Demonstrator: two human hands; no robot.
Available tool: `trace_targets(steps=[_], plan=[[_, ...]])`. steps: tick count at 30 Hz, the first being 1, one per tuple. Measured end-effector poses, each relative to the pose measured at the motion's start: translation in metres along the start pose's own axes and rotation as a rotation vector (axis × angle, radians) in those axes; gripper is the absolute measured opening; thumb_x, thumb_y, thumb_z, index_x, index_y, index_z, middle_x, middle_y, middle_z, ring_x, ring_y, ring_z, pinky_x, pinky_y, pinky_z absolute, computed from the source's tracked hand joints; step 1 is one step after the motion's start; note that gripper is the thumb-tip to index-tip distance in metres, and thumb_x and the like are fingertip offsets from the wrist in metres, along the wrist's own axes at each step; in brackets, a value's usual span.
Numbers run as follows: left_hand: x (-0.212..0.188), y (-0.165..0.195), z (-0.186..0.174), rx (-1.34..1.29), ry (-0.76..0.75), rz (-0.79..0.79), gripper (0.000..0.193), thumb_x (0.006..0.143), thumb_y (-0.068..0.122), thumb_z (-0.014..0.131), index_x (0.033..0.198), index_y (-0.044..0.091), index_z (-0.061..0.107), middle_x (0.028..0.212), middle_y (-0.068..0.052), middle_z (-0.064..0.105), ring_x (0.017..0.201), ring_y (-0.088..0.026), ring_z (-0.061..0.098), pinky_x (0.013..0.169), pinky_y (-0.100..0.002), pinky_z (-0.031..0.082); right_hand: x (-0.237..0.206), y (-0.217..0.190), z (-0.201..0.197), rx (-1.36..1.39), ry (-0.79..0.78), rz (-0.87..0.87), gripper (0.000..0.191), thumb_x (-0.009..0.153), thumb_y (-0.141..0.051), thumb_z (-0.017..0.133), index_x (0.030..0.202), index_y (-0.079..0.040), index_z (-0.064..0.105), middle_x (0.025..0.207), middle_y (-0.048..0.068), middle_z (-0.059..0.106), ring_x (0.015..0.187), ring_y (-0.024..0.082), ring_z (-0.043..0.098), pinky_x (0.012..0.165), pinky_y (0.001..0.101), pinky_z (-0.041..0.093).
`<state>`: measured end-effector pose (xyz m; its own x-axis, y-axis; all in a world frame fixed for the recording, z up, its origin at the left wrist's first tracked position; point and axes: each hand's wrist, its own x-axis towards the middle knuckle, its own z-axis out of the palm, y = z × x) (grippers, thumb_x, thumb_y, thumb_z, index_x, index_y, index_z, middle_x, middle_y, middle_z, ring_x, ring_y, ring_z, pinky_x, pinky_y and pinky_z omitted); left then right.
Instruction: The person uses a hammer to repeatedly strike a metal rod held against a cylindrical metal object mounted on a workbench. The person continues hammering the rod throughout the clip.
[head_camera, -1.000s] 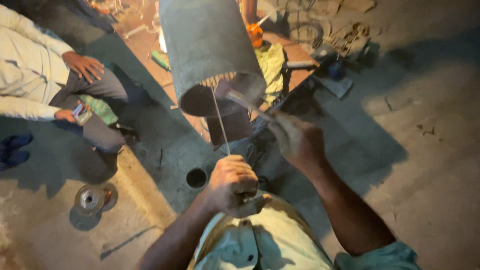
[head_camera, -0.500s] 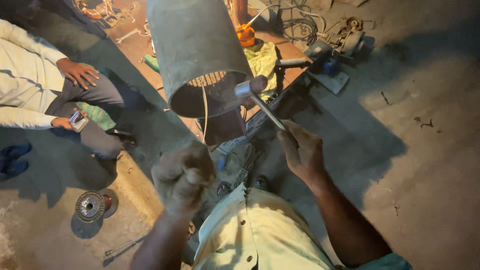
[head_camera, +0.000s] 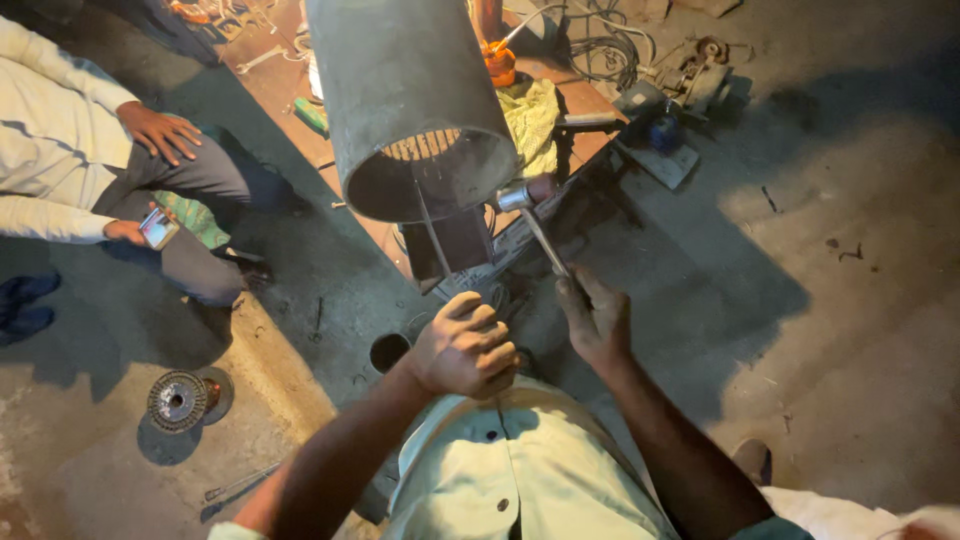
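A large grey metal cylinder (head_camera: 410, 100) stands tilted toward me, its open end showing a mesh grate inside. My right hand (head_camera: 596, 318) grips the handle of a hammer (head_camera: 528, 215), whose metal head rests at the cylinder's lower right rim. My left hand (head_camera: 465, 347) is closed in a fist just below the cylinder, beside a thin rod or wire (head_camera: 432, 232) that runs down from the opening; I cannot tell whether it holds that. My pale green shirt fills the bottom of the view.
A seated person (head_camera: 90, 160) in a white sleeve and grey trousers holds a phone at the left. A wire spool (head_camera: 178, 400) lies on the floor lower left. A yellow-green cloth (head_camera: 532, 115), cables and a small motor (head_camera: 675, 85) sit behind the cylinder.
My left hand has come back up toward the centre, close beside my right hand. The hammer head stays at the cylinder's rim. The view has shifted slightly.
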<state>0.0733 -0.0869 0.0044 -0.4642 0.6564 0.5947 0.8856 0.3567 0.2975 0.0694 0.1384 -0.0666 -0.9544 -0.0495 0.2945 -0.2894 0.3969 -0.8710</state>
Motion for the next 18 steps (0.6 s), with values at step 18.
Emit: trace_targets(steps=[18], plan=[[-0.010, -0.010, 0.028, 0.101, -0.076, -0.021, 0.025, 0.066, 0.032, 0.079, 0.073, 0.016, 0.060, 0.070, 0.001, 0.055, 0.067, -0.018, 0.054, 0.073, -0.037, 0.043, -0.016, 0.015, -0.006, 0.117, 0.058, 0.140, 0.022, 0.103, -0.020, 0.060, 0.113, -0.002, 0.068, 0.066, -0.002, 0.050, 0.060, 0.005, 0.046, 0.052, 0.0274, 0.040]])
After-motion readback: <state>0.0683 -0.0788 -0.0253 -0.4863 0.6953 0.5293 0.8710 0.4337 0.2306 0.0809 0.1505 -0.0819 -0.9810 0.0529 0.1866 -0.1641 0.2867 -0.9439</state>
